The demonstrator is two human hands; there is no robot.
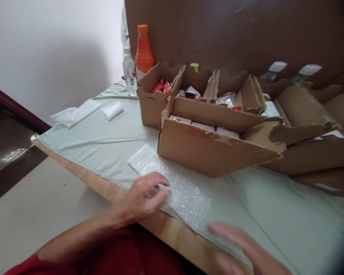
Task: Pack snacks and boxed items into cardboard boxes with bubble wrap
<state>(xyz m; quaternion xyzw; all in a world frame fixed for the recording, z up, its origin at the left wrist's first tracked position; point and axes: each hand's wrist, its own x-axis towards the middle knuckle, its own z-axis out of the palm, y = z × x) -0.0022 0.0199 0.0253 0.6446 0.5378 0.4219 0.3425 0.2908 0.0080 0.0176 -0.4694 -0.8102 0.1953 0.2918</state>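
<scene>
A flat piece of clear bubble wrap (183,191) lies slantwise on the green cloth near the table's front edge, one end close to the cardboard boxes. My left hand (146,194) hovers at its near side, thumb and fingers curved but apart, with nothing between them. Whether the fingertips touch the wrap I cannot tell. To the right of the wrap, my right hand (243,244) is blurred and partly cut off by the bottom edge. Its fingers stretch towards the wrap's near end, and I see nothing in them.
An open cardboard box (206,147) holds white-and-purple packs; more divided boxes behind hold red and clear packets. An orange bottle (143,51) and a clear bottle (129,74) stand at the back left. A small bubble wrap roll (112,110) and white plastic sheeting (77,113) lie left.
</scene>
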